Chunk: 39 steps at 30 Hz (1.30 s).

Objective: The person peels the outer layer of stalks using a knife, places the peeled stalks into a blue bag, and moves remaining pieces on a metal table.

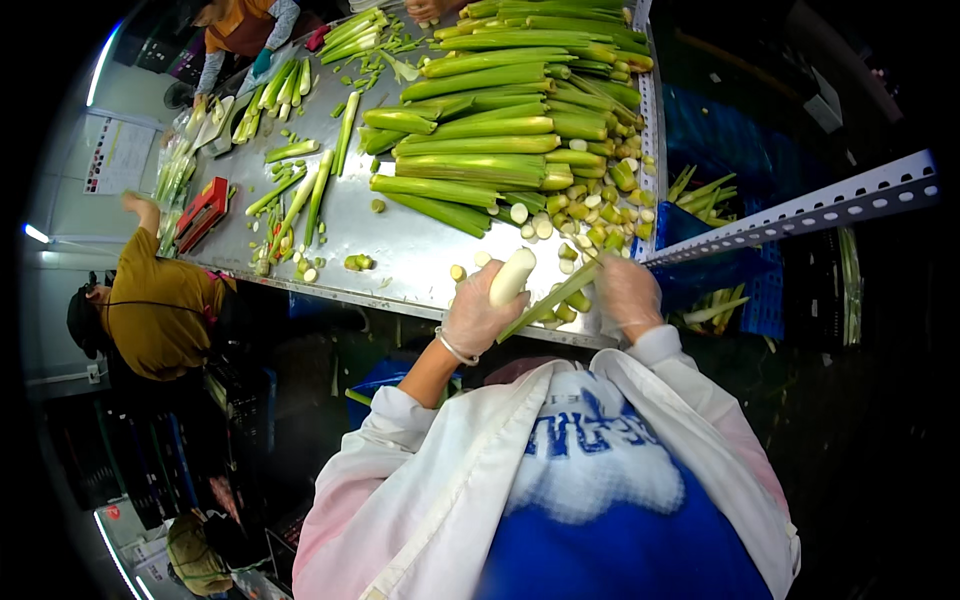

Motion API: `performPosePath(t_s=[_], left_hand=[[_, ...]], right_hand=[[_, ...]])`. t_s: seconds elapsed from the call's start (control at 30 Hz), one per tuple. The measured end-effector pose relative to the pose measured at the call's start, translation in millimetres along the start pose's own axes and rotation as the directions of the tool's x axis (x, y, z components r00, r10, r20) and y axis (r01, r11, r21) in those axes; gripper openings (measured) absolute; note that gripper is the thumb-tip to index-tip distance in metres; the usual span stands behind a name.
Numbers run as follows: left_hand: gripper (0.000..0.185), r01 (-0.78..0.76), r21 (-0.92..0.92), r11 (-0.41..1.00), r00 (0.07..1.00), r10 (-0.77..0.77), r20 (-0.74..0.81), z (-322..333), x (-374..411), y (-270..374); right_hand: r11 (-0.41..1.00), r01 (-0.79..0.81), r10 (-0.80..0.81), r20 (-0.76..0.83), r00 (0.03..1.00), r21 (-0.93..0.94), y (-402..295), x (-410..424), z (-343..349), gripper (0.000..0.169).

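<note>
My left hand (477, 315), in a clear plastic glove, grips a pale, peeled stem (513, 277), which looks like a water bamboo shoot. My gloved right hand (628, 292) is closed on a long green leaf sheath (559, 296) that slants down toward my left wrist. Both hands are over the near edge of a metal table (420, 270). Cut stem ends (592, 206), green and white, lie scattered just beyond and beneath them. Farther up the table is a large heap of unpeeled green stalks (480, 146). Whether my right fingers also hold a blade is hidden.
A perforated metal bar (795, 206) juts out at the right, above a blue crate (763, 300) and leaf waste (705, 195). Loose stalks (319, 191) and a red device (202, 210) lie leftward. One co-worker (161, 300) stands left, another (240, 30) far left.
</note>
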<state>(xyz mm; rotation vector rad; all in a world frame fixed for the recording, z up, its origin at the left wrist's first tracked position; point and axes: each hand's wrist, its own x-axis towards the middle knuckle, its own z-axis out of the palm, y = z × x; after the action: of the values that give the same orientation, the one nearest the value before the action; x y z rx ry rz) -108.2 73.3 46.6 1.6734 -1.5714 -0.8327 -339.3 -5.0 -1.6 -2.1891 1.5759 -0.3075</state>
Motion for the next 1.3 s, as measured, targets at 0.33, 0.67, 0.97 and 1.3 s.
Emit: performPosePath(t_s=[0.33, 0.67, 0.97, 1.3], left_hand=[[0.058, 0.331, -0.723, 0.606, 0.922, -0.046, 0.384, -2, 13, -11], [0.054, 0.381, -0.618, 0.687, 0.874, -0.05, 0.484, -4, 0, -12], [0.057, 0.363, -0.553, 0.75, 0.877, -0.075, 0.475, 1, -2, -2], [0.058, 0.358, -0.58, 0.732, 0.881, -0.059, 0.469, 7, 2, 3]], right_hand=[[0.487, 0.043, -0.182, 0.054, 0.982, 0.872, -71, 14, -24, 0.048], [0.476, -0.082, -0.241, 0.22, 0.945, 0.876, -69, 7, -34, 0.045], [0.433, -0.034, -0.236, 0.149, 0.96, 0.901, -67, 5, -25, 0.037], [0.459, 0.041, -0.208, 0.063, 0.976, 0.888, -63, -3, -33, 0.034]])
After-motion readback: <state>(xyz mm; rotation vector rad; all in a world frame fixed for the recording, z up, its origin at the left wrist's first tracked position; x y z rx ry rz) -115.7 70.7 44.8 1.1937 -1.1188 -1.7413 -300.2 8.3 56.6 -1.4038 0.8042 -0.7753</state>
